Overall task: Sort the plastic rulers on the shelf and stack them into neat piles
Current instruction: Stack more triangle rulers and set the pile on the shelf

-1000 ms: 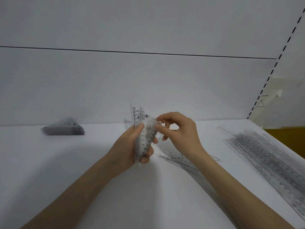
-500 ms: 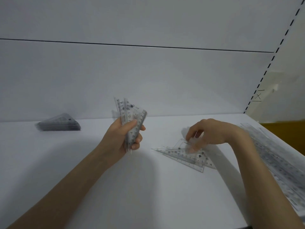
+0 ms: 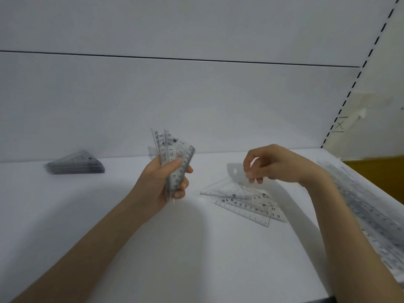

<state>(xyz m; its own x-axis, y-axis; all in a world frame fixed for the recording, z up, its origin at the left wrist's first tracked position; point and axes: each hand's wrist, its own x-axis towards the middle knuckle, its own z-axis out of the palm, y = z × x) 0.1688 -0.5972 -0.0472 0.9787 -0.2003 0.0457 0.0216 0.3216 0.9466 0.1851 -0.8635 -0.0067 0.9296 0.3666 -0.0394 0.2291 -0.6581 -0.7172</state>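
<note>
Our left hand [image 3: 162, 184] is closed tight around a bundle of clear triangular rulers [image 3: 175, 156]. The thumb lies across the front of the bundle and the fingers wrap round from behind. The bundle stands nearly upright above the shelf [image 3: 109, 226], its long axis running from the palm up toward the back panel [image 3: 196, 106]. Its narrow tips fan slightly apart at the top, and the printed scales face us.

Our right hand [image 3: 269, 164] hangs just above the shelf, well apart from the left, with the wrist bent. The fingers [image 3: 253, 179] curl downward and the thumb sits close to them. A faint, blurred clear edge shows under the fingertips, and we cannot tell whether the hand pinches a ruler or holds nothing.

Just below and in front of that hand, a few loose triangular rulers [image 3: 247, 206] lie flat on the shelf, overlapping. Their long edges run from the far left toward the near right, and one sharp tip points left.

Far to the left, against the back panel, sits a squared-up stack of triangular rulers [image 3: 74, 166], looking dark and blurred, its apex pointing toward the back panel. Along the right edge of the shelf lies a spread of long straight rulers [image 3: 360, 204], their length running from the far corner toward us.
</note>
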